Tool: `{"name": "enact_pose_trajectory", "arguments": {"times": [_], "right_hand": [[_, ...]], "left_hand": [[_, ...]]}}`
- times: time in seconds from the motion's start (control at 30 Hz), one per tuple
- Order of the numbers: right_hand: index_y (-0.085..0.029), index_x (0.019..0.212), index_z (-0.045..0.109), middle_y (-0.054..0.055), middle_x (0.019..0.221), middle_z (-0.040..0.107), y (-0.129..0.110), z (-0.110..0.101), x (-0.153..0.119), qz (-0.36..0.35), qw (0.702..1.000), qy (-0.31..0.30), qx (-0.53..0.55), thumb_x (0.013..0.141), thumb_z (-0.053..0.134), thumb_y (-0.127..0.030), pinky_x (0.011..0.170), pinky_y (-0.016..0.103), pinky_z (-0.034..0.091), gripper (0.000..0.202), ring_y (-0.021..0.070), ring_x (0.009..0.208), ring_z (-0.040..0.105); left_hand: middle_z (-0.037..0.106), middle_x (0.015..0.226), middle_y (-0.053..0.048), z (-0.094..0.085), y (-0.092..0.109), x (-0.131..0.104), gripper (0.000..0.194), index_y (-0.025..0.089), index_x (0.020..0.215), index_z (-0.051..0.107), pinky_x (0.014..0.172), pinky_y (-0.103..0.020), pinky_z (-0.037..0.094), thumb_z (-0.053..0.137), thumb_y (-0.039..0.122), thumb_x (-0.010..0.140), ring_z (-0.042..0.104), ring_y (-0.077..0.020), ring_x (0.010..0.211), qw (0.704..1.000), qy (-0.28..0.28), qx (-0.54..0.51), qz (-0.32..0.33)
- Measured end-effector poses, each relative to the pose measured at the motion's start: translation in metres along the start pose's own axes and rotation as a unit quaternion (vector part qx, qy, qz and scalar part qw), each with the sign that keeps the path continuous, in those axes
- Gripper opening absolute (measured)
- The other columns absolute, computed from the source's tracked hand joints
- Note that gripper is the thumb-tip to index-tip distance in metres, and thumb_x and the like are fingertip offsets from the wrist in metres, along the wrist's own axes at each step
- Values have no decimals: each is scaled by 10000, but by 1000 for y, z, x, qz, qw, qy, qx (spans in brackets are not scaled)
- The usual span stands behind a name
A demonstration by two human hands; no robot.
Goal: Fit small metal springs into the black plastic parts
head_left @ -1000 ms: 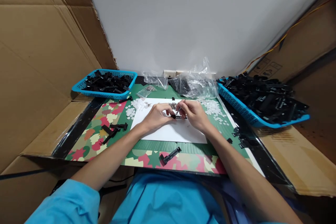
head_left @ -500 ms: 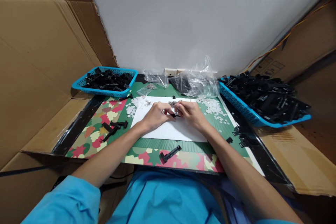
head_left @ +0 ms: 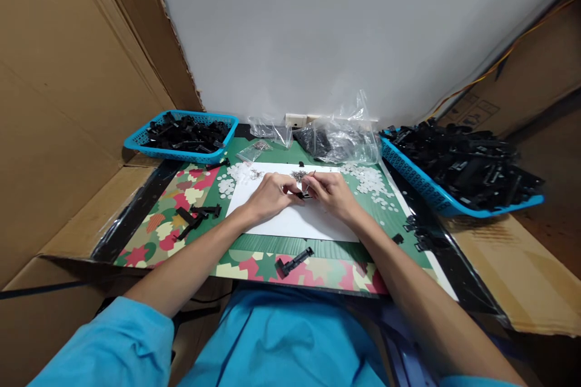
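Over the white sheet [head_left: 290,225], my left hand [head_left: 271,196] is closed, pinching a small black plastic part [head_left: 303,195] between thumb and fingers. My right hand [head_left: 333,195] is closed as well, around a thin metal tool that looks like tweezers [head_left: 307,186]. Its tip meets the black part, though the fingers hide most of both. Just beyond the fingertips lies a pile of tiny metal pieces [head_left: 298,175], too small to name. A longer black plastic part [head_left: 295,262] rests near the table's front edge.
Blue baskets heaped with black parts stand at the left [head_left: 221,158] and right [head_left: 426,188]. White discs [head_left: 367,181] are scattered on both sides of the sheet. Clear plastic bags [head_left: 340,142] lie along the wall. More black parts [head_left: 193,221] lie on the left, with cardboard [head_left: 68,103] beside the table.
The view has shifted slightly. Both hands keep nearly the same place and grip, and the black part and tool remain between the fingers.
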State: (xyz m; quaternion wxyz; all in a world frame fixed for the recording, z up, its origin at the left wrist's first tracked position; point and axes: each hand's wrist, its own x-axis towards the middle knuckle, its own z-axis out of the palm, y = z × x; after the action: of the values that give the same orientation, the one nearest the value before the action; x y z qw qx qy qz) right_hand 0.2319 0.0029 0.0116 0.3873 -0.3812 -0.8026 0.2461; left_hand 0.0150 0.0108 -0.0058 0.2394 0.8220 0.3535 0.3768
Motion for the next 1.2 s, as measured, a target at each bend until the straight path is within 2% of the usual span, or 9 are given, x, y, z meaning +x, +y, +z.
{"name": "enact_pose_trajectory", "arguments": {"times": [0.27, 0.43, 0.63, 0.73, 0.8, 0.87, 0.97, 1.07, 1.2], "right_hand": [[-198, 764, 671, 3, 654, 627, -3, 0, 0, -3, 1000, -2, -1, 1123, 479, -487, 641, 284, 386, 499, 147, 610, 529], [-196, 784, 674, 6, 689, 657, -1, 2, -2, -9, 1000, 4, -3, 1124, 487, -442, 664, 289, 386, 459, 145, 626, 540], [-196, 818, 685, 22, 755, 701, 0, 6, -3, -21, 1000, 1, 2, 1122, 491, -467, 692, 297, 417, 452, 158, 667, 580], [-198, 836, 704, 27, 761, 683, -1, 2, -2, -15, 998, 45, 31, 1125, 488, -486, 700, 301, 441, 461, 166, 690, 602], [-201, 825, 696, 35, 776, 670, 1, -6, -1, -2, 992, 115, 57, 1128, 475, -501, 722, 309, 466, 480, 173, 715, 617], [-206, 797, 666, 44, 792, 662, 6, -18, 1, 14, 979, 189, 80, 1128, 463, -527, 740, 321, 486, 504, 182, 733, 626], [-212, 745, 610, 50, 787, 656, 18, -35, 1, 37, 965, 243, 89, 1118, 452, -576, 721, 324, 489, 544, 188, 723, 620], [-209, 733, 597, 28, 718, 613, 24, -38, -1, 59, 974, 217, 40, 1124, 438, -556, 683, 308, 438, 547, 179, 682, 573], [-196, 848, 662, 21, 781, 652, 13, -14, 5, 60, 992, 92, -55, 1107, 508, -392, 684, 288, 376, 359, 175, 720, 564]], "left_hand": [[745, 788, -11, 2, -2, -2, 115, 197, 769, 740, 644, -291, 465, 845, 190, 813, 665, -182, 728, 1000, -10, 15, 19], [681, 732, 9, 4, -4, -1, 170, 187, 736, 692, 613, -273, 437, 840, 210, 814, 619, -159, 684, 1000, -3, 20, 14], [663, 718, 15, 3, -5, -1, 194, 181, 729, 673, 625, -276, 440, 831, 229, 831, 601, -153, 673, 1000, -6, 16, 14], [704, 767, -4, 2, -4, 0, 168, 183, 781, 704, 661, -287, 469, 829, 266, 856, 619, -162, 700, 1000, 2, 13, 18], [740, 848, -26, 0, -4, 1, 138, 186, 873, 736, 671, -286, 484, 823, 293, 880, 632, -165, 731, 999, 27, 6, 20], [749, 906, -35, -1, -3, 2, 171, 193, 967, 743, 679, -282, 494, 818, 332, 901, 630, -160, 738, 997, 75, 4, 12], [728, 932, -28, -6, -6, 7, 235, 209, 1035, 708, 701, -281, 512, 797, 401, 934, 638, -154, 749, 984, 175, -22, -25], [713, 896, -23, -15, -15, 16, 308, 221, 1061, 653, 646, -265, 521, 789, 469, 937, 652, -152, 719, 960, 248, -115, -56], [743, 870, -35, -33, -32, 25, 346, 216, 1077, 641, 581, -247, 499, 756, 521, 960, 621, -124, 614, 933, 306, -180, -63]]}}
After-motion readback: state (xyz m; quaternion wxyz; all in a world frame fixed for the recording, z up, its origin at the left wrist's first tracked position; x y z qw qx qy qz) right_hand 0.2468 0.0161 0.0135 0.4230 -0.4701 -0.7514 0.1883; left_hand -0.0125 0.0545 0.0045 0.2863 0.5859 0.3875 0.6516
